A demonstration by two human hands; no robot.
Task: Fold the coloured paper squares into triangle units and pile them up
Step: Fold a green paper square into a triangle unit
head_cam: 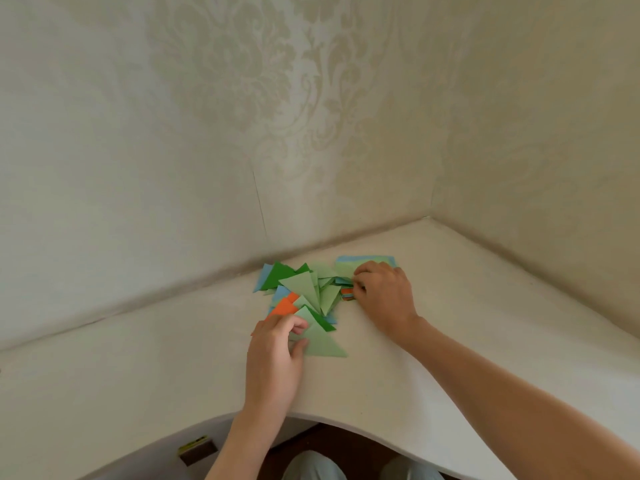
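Paper triangle (320,341) is lying at the pile's (304,292) near edge, left hand (277,355) pinching it to add it; right hand (382,292) is curling onto the square stack (367,266), likely picking the next sheet.

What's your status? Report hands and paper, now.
Left hand pinching light green folded paper triangle. Right hand gripping stack of coloured paper squares. Pile of folded triangles between. Nothing blocking.
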